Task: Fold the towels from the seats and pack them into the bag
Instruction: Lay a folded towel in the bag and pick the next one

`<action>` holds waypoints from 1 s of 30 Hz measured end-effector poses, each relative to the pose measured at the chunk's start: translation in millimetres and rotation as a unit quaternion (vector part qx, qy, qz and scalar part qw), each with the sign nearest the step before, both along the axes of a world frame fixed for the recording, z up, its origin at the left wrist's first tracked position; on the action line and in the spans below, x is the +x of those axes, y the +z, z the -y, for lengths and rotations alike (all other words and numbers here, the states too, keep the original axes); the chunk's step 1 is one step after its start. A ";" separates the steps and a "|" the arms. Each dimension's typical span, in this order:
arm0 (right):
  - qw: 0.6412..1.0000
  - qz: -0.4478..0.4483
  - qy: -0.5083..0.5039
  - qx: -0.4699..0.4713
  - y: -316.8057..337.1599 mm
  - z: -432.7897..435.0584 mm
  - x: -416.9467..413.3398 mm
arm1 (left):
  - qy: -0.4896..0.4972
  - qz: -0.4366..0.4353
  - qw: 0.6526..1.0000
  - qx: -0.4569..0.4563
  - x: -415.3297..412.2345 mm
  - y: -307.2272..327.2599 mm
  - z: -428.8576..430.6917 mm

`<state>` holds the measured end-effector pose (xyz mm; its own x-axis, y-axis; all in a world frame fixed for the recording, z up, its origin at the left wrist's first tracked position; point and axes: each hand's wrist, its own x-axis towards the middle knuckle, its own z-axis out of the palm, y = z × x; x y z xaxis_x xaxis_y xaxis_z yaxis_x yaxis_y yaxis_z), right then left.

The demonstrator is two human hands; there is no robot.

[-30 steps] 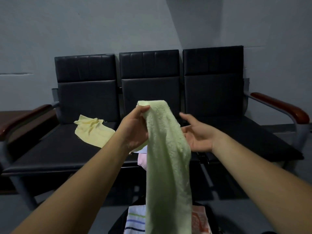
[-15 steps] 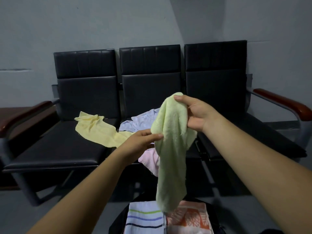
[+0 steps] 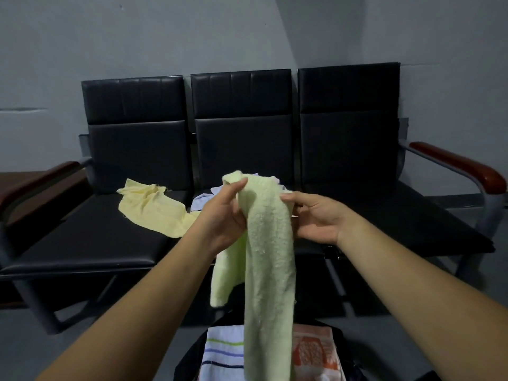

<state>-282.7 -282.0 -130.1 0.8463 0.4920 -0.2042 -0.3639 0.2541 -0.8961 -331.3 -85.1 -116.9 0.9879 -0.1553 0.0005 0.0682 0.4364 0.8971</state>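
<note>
Head view: your left grip (image 3: pixel 223 215) and right grip (image 3: pixel 316 219) are both pinching the green towel (image 3: pixel 269 257) at its top, and it is hanging lengthwise straight down toward the bag (image 3: pixel 192 354) directly below.

Green towel (image 3: pixel 268 257) btm end & bag (image 3: pixel 187 364) cut off at frame edge — mid-seat towels (image 3: pixel 200 200) mostly hidden behind it.
</note>
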 end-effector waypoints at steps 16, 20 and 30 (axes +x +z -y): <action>0.978 0.137 -0.154 -0.029 14.9 -8.6 5.7 | 0.184 -0.047 0.960 0.206 7.3 -1.2 -40.8; 0.982 0.112 -0.144 0.040 21.7 -3.0 5.3 | 0.099 -0.066 0.988 0.095 7.2 -4.7 -41.0; 0.947 0.199 -0.211 -0.138 18.6 9.2 7.0 | 0.147 0.060 0.955 0.249 3.1 4.2 -45.0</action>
